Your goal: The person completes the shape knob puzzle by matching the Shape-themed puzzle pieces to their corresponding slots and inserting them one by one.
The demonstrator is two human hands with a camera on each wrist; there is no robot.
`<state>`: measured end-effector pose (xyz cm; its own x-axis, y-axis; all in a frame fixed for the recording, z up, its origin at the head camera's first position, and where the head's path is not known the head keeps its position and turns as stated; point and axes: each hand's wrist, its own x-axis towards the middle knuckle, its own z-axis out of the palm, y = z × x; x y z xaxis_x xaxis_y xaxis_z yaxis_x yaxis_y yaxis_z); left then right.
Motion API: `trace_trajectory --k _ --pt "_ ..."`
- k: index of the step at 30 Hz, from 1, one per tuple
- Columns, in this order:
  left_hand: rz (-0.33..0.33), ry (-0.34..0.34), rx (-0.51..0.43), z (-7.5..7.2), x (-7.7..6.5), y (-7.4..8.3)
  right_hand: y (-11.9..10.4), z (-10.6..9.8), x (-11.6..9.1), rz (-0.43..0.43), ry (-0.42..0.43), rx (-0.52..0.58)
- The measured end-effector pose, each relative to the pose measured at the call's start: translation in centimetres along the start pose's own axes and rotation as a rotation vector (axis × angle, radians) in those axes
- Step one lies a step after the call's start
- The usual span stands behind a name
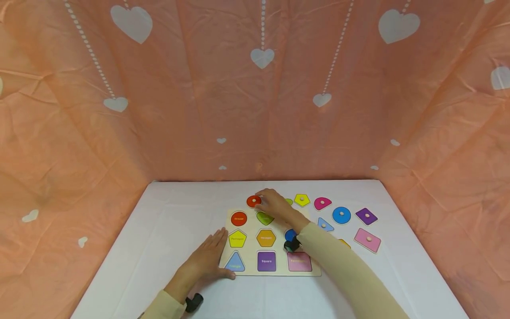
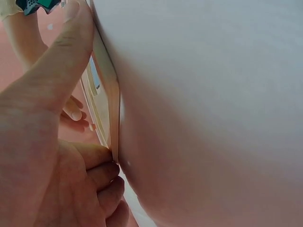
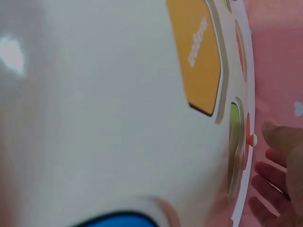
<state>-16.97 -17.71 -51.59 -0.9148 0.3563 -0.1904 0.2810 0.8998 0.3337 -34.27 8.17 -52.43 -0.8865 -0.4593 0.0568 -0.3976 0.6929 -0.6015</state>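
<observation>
A wooden shape puzzle board (image 1: 251, 251) lies on the white table, with coloured recesses, some labelled. My left hand (image 1: 204, 258) rests at its near left corner, fingers along the left side and thumb by the front edge. In the left wrist view the fingertips touch the board's edge (image 2: 113, 106). Beyond the board's far edge, my right hand (image 1: 276, 206) reaches to a red round piece (image 1: 249, 202) with a small knob. The right wrist view shows the thumb and spread fingers just off the knob (image 3: 253, 140). A green recess (image 1: 264, 218) lies partly under this hand.
To the right lie several knobbed pieces: a yellow pentagon (image 1: 301, 200), a pink half circle (image 1: 322, 203), a blue circle (image 1: 341, 215), a purple square (image 1: 366, 216), a pink rectangle (image 1: 368, 240) and a light blue triangle (image 1: 324, 225). The right forearm partly covers an orange piece (image 1: 345, 243).
</observation>
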Motion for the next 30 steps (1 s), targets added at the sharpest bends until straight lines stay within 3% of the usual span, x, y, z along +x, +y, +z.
trace_trajectory --k 12,25,30 --pt "-0.004 -0.002 -0.010 -0.2 0.0 0.1 -0.5 0.6 1.9 -0.064 0.021 -0.019" --pt "0.004 -0.002 -0.021 0.0 0.1 -0.1 -0.7 1.0 2.4 0.020 0.010 -0.048" --pt "0.011 0.001 -0.021 0.1 0.0 -0.2 -0.7 1.0 2.3 0.008 0.020 -0.068"
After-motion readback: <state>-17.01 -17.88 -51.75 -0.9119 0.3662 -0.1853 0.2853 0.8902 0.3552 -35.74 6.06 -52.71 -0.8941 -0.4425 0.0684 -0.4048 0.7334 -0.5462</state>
